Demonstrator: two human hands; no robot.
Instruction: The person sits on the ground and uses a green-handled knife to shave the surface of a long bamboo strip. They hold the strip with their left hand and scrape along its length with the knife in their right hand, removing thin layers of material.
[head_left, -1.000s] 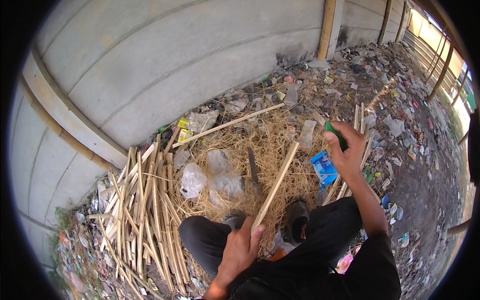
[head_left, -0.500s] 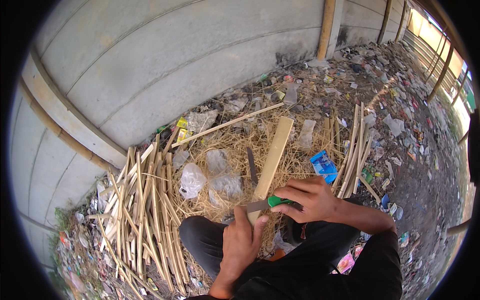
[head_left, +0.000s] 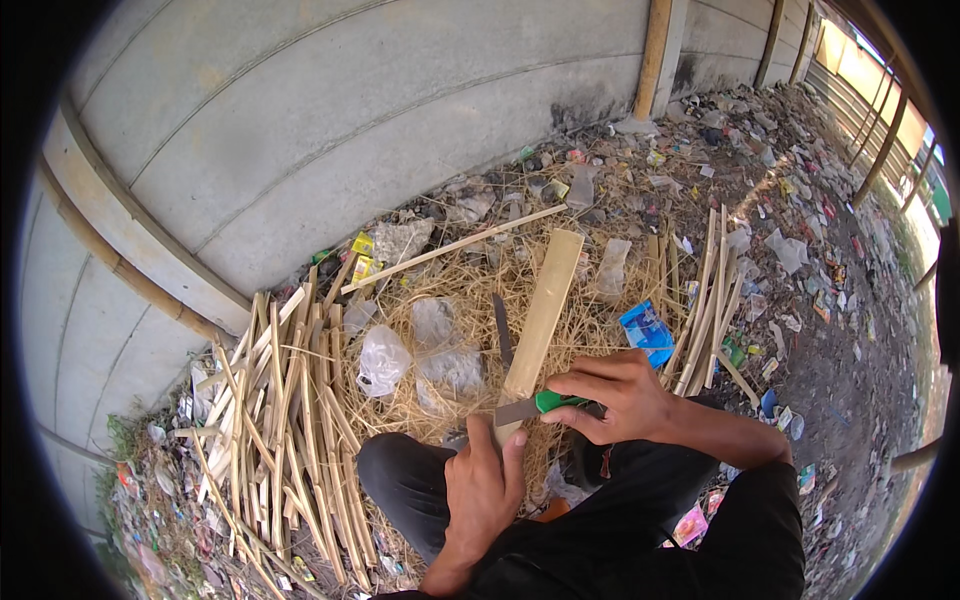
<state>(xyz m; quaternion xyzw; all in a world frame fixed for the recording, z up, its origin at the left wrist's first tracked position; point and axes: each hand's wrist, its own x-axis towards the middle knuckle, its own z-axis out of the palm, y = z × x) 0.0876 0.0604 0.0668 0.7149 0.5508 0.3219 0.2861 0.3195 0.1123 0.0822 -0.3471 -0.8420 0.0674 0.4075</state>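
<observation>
A broad, pale bamboo slat (head_left: 545, 310) slants up and away from between my knees. My left hand (head_left: 485, 487) grips its near end, thumb on the right side and fingers on the left. In my right hand (head_left: 620, 398) is a knife (head_left: 548, 403) with a green handle, my fingers wrapped round it. The blade points left and lies across the slat just above my left thumb. Beyond my left hand, a second dark blade (head_left: 502, 328) rests on the straw beside the slat. The slat's lower tip is partly hidden by my hand.
Many thin bamboo strips (head_left: 290, 440) are heaped at the left, with a smaller bundle (head_left: 708, 300) at the right. Straw-like shavings (head_left: 610, 335), plastic bags (head_left: 383, 360) and a blue packet (head_left: 647, 332) lie ahead. A concrete wall (head_left: 380, 120) stands behind scattered litter.
The slat's far end has shifted slightly left and up. Both hands keep their grips, and the knife stays across the slat near my left thumb.
</observation>
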